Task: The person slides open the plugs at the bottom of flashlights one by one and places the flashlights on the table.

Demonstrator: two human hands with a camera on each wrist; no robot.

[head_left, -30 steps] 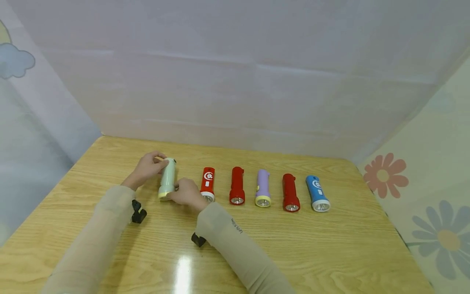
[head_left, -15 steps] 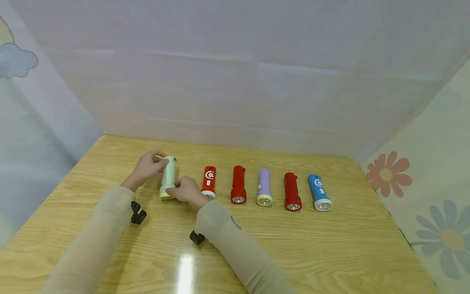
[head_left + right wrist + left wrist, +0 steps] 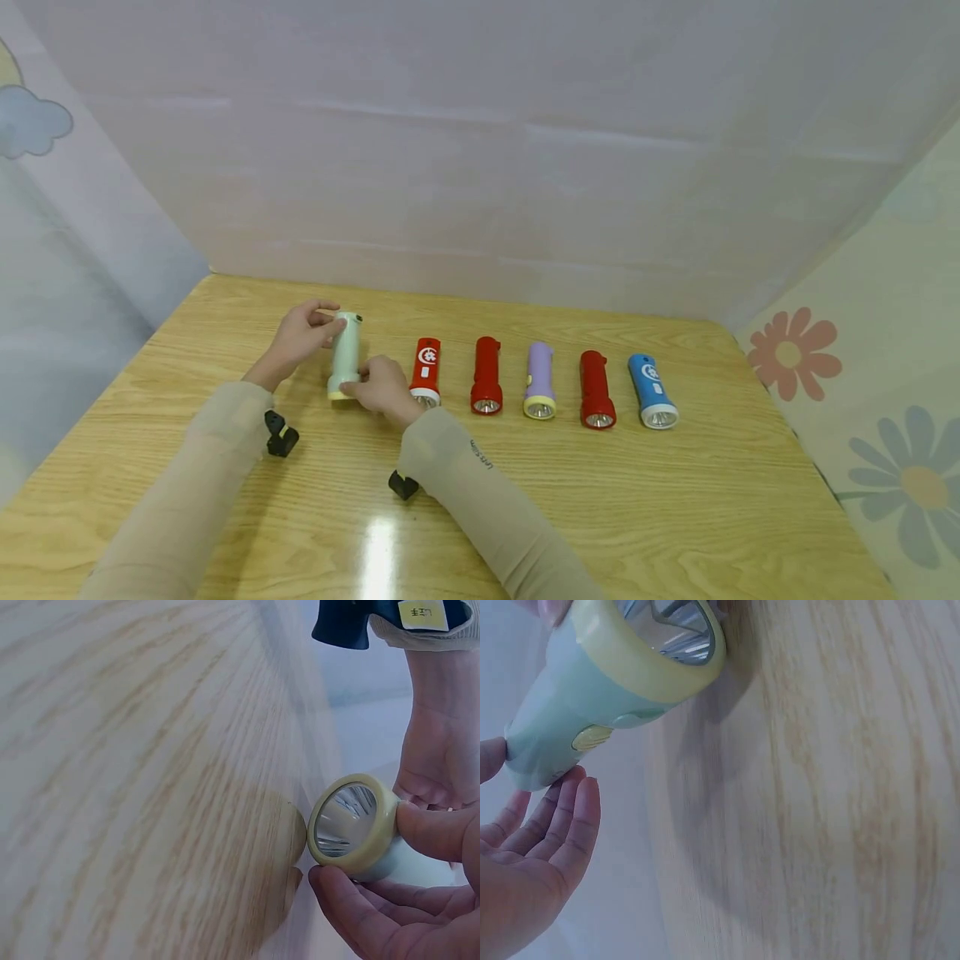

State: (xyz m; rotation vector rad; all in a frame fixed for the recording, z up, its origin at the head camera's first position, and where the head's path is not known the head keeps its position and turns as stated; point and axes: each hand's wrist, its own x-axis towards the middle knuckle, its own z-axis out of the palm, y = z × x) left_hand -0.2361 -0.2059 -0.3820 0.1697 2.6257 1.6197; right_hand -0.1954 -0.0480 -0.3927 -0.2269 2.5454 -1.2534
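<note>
A light green flashlight (image 3: 346, 352) with a pale yellow head rim is held by both hands at the table's left side. My left hand (image 3: 300, 337) pinches its tail end between thumb and fingers. Around the head end, the thumb and fingers of my right hand (image 3: 384, 390) grip it from the right. The left wrist view shows a yellow switch (image 3: 592, 738) on its underside and a shadow below it. In the right wrist view, the lens (image 3: 345, 821) faces the tabletop, with the rim close to the wood.
To the right lie a red-and-white flashlight (image 3: 426, 371), a red one (image 3: 487, 375), a purple one (image 3: 539, 375), another red one (image 3: 595, 383) and a blue-and-white one (image 3: 651, 387), in a row on the wooden table (image 3: 675, 517). A pale cloth backdrop (image 3: 480, 167) stands behind.
The green flashlight's tail has risen and its lens has tipped down out of the head view. My right thumb has shifted from the rim up onto the green part.
</note>
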